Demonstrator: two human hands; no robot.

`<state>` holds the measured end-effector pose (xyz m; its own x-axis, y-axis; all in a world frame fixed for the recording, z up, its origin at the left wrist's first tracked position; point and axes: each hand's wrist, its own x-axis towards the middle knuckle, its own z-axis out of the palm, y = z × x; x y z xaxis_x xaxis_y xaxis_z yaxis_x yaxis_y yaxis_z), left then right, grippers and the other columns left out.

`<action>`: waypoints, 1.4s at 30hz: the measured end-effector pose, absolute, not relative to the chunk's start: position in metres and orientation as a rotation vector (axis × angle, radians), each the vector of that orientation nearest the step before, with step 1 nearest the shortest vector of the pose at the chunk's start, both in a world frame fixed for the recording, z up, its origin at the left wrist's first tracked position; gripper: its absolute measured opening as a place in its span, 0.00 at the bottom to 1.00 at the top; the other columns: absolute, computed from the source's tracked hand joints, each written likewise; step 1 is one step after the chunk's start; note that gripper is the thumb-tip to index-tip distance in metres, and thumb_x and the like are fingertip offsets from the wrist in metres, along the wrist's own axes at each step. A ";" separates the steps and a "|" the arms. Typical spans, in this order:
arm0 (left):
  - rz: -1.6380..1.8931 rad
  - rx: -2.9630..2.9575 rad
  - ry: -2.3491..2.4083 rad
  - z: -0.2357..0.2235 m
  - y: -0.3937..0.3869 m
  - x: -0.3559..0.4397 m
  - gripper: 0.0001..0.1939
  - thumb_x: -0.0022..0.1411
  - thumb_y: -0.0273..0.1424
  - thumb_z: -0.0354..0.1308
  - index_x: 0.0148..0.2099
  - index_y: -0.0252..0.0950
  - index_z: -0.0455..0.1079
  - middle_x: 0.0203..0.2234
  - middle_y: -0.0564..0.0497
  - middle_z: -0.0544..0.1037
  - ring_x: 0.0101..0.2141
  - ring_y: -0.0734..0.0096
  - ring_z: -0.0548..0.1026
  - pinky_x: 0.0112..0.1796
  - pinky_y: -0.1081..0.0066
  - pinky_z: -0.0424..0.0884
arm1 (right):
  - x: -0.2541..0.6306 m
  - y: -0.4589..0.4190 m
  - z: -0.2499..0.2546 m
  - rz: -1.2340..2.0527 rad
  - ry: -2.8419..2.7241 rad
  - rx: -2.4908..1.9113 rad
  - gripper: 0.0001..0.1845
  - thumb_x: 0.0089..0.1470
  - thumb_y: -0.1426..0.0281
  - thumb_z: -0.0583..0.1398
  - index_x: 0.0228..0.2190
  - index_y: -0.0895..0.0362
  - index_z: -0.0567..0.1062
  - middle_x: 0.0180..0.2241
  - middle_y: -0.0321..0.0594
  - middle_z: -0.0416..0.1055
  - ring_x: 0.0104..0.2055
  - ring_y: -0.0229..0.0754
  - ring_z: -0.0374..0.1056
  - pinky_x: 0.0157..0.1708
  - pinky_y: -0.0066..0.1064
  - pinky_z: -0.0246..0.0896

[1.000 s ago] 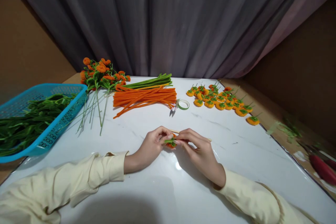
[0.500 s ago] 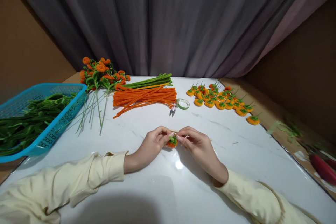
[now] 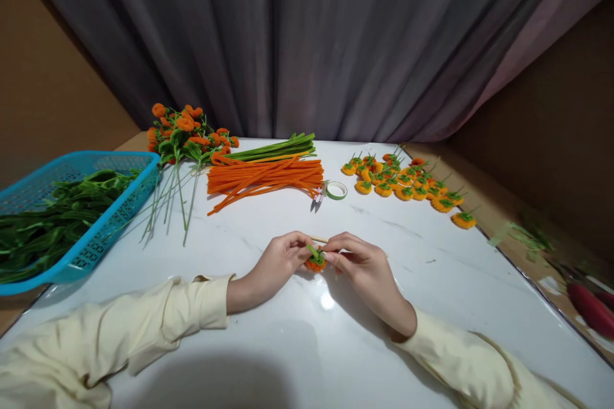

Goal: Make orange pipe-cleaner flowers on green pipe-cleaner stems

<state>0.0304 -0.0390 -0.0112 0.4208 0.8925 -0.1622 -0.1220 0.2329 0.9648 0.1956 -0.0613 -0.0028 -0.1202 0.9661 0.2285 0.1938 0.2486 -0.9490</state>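
Between my two hands, low over the white table, is a small orange pipe-cleaner flower (image 3: 316,264) with green pieces at its top. My left hand (image 3: 283,263) is closed on the flower's left side, thumb and fingers pinched together. From the other side my right hand (image 3: 361,268) pinches at the green part, its fingertips against the flower. A thin wooden stick (image 3: 319,239) shows just behind the fingertips, and the right hand covers much of it.
Orange pipe cleaners (image 3: 263,176), green pipe cleaners (image 3: 273,148), scissors (image 3: 317,200) and a tape roll (image 3: 336,190) lie ahead. Several flower heads (image 3: 403,192) are at right. A blue basket (image 3: 98,236) of green leaves and stemmed orange flowers (image 3: 185,123) stand left. Red-handled pliers (image 3: 590,310) lie far right.
A green strip on top of the flower now stands up more plainly between the fingertips. Both hands have stayed almost in place, still pinching the flower.
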 end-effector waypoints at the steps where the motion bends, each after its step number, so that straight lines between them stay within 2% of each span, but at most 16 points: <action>1: 0.825 1.111 0.867 -0.012 -0.039 0.030 0.20 0.49 0.45 0.63 0.32 0.32 0.66 0.26 0.52 0.71 0.28 0.74 0.72 0.30 0.71 0.73 | 0.195 -0.061 -0.002 1.022 -1.512 -1.127 0.09 0.49 0.64 0.63 0.25 0.57 0.77 0.26 0.39 0.71 0.21 0.34 0.62 0.20 0.27 0.60; 6: 0.824 1.114 0.836 -0.014 -0.039 0.030 0.15 0.53 0.40 0.61 0.34 0.33 0.64 0.28 0.53 0.71 0.30 0.73 0.73 0.31 0.71 0.74 | 0.194 -0.058 -0.001 1.175 -1.408 -1.192 0.10 0.45 0.63 0.65 0.23 0.58 0.76 0.23 0.36 0.69 0.20 0.33 0.59 0.21 0.27 0.57; 11: 0.864 1.109 0.801 -0.013 -0.040 0.029 0.12 0.54 0.34 0.60 0.36 0.36 0.60 0.28 0.54 0.71 0.30 0.74 0.74 0.30 0.72 0.73 | 0.193 -0.058 -0.001 1.201 -1.392 -1.203 0.09 0.45 0.64 0.64 0.23 0.58 0.76 0.24 0.36 0.69 0.22 0.33 0.59 0.23 0.27 0.56; 17: 0.848 1.126 0.841 -0.011 -0.040 0.030 0.10 0.55 0.33 0.59 0.35 0.35 0.61 0.27 0.54 0.71 0.29 0.74 0.73 0.30 0.73 0.73 | 0.193 -0.057 0.000 1.276 -1.372 -1.192 0.10 0.44 0.64 0.64 0.22 0.59 0.75 0.22 0.35 0.68 0.22 0.33 0.59 0.23 0.27 0.57; 20: 0.868 1.163 0.850 -0.011 -0.039 0.029 0.10 0.57 0.35 0.58 0.37 0.35 0.64 0.31 0.52 0.72 0.33 0.72 0.73 0.33 0.72 0.72 | 0.196 -0.055 0.005 1.315 -1.367 -1.215 0.13 0.44 0.61 0.65 0.25 0.59 0.75 0.23 0.35 0.68 0.21 0.33 0.60 0.22 0.27 0.59; 23: 0.921 1.271 0.850 -0.009 -0.040 0.027 0.10 0.59 0.36 0.56 0.41 0.35 0.67 0.36 0.49 0.73 0.38 0.70 0.73 0.38 0.71 0.71 | 0.202 -0.053 0.013 1.233 -1.378 -1.226 0.14 0.45 0.60 0.64 0.29 0.58 0.75 0.28 0.39 0.71 0.24 0.35 0.64 0.22 0.27 0.63; 25: 0.939 1.389 0.849 -0.008 -0.041 0.025 0.10 0.61 0.35 0.54 0.42 0.36 0.68 0.37 0.49 0.74 0.39 0.70 0.73 0.39 0.71 0.70 | 0.206 -0.052 0.017 1.162 -1.400 -1.233 0.14 0.46 0.60 0.64 0.28 0.58 0.75 0.29 0.40 0.71 0.26 0.37 0.65 0.22 0.27 0.64; 30: 0.935 1.519 0.831 -0.007 -0.045 0.022 0.10 0.63 0.33 0.52 0.45 0.36 0.69 0.40 0.47 0.74 0.39 0.68 0.73 0.39 0.71 0.71 | 0.212 -0.052 0.020 1.180 -1.532 -1.264 0.13 0.49 0.60 0.62 0.26 0.59 0.74 0.26 0.38 0.70 0.24 0.36 0.65 0.24 0.28 0.66; 33: 0.947 1.514 0.841 -0.008 -0.045 0.022 0.10 0.62 0.33 0.53 0.44 0.36 0.69 0.40 0.47 0.74 0.40 0.68 0.73 0.40 0.70 0.71 | 0.211 -0.054 0.017 1.206 -1.654 -1.264 0.15 0.54 0.59 0.57 0.27 0.59 0.72 0.24 0.38 0.68 0.23 0.36 0.64 0.23 0.27 0.64; 37: 0.918 1.508 0.873 -0.007 -0.045 0.022 0.12 0.62 0.33 0.54 0.46 0.36 0.70 0.43 0.47 0.75 0.44 0.67 0.72 0.44 0.70 0.71 | 0.209 -0.058 0.014 1.064 -1.860 -1.297 0.15 0.61 0.61 0.50 0.29 0.57 0.68 0.24 0.35 0.66 0.22 0.35 0.61 0.23 0.27 0.58; 42: 0.867 1.459 0.869 -0.006 -0.046 0.024 0.17 0.59 0.33 0.57 0.50 0.37 0.70 0.50 0.47 0.72 0.50 0.65 0.69 0.48 0.69 0.70 | 0.207 -0.060 0.012 0.922 -1.950 -1.326 0.13 0.63 0.64 0.47 0.27 0.55 0.62 0.22 0.33 0.63 0.23 0.35 0.59 0.24 0.26 0.54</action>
